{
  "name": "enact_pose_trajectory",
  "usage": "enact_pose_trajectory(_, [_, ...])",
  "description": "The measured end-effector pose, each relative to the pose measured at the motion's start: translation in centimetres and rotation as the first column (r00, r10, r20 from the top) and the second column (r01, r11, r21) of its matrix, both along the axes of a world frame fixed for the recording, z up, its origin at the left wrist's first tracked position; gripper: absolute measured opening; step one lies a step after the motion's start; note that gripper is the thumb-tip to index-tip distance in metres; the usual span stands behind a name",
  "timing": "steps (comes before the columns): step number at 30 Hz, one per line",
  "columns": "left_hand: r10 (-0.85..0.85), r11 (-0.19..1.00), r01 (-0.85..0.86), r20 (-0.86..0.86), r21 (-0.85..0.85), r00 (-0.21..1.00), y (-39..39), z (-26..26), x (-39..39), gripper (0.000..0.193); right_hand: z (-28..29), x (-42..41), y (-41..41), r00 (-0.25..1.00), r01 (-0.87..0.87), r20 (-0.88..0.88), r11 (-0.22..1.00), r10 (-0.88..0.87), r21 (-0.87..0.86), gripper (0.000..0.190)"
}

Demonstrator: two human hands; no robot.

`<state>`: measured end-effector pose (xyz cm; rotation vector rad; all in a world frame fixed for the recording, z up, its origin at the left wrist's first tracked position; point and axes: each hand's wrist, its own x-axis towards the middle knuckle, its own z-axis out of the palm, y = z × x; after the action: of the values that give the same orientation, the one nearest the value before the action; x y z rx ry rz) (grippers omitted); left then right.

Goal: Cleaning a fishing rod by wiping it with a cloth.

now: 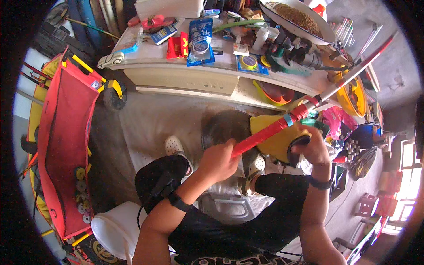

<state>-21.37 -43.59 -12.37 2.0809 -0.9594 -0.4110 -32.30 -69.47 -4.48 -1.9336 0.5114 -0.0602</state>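
Observation:
My left hand (220, 160) is closed around the lower end of a pole with red wrapping (261, 137). The pole slants up to the right, and its upper part is silver with red bands. A light blue band sits on the wrapping. Below the pole, at the right, my right hand (309, 149) has bent fingers at a dark round object (299, 140); whether it grips that object cannot be told. A yellow item (271, 135) lies behind the pole, beside a dark round base (227, 129) on the floor.
A cluttered table (152, 61) spans the front, with packets, bottles and a basin of grain-like pellets (298, 18). At the left stands a red fabric wagon (66, 142). A white bucket (114, 228) is near my left arm. A yellow basket (352, 96) is at the right.

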Motion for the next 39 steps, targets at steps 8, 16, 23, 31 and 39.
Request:
enact_pose_trajectory(8, [0.043,0.999,-0.043,-0.037,-0.014,0.998,-0.1,-0.1,0.2,0.024,-2.4,-0.6,-4.8,0.772,0.26,0.279,0.685,-0.571,0.681,0.034])
enact_pose_trajectory(16, [-0.034,0.999,0.033,0.046,0.028,0.998,-0.3,-0.1,-0.2,0.023,-1.4,2.0,-0.8,0.761,0.254,0.372,0.772,-0.531,0.582,0.024])
enact_pose_trajectory(23, [-0.037,0.997,0.036,0.021,0.065,0.999,0.1,0.3,-0.1,0.022,-0.9,2.2,1.2,0.881,0.161,0.25,0.751,-0.401,0.64,0.036])
enact_pose_trajectory(31, [-0.014,1.0,0.013,0.038,0.019,0.999,0.5,0.1,0.2,0.018,-1.5,3.0,1.4,0.811,0.237,0.213,0.639,-0.544,0.732,0.029])
enact_pose_trajectory(39, [0.002,0.99,-0.013,0.073,0.143,0.997,1.6,0.4,1.2,0.018,-0.5,2.9,-1.5,0.61,0.328,0.318,0.596,-0.726,0.733,0.018])
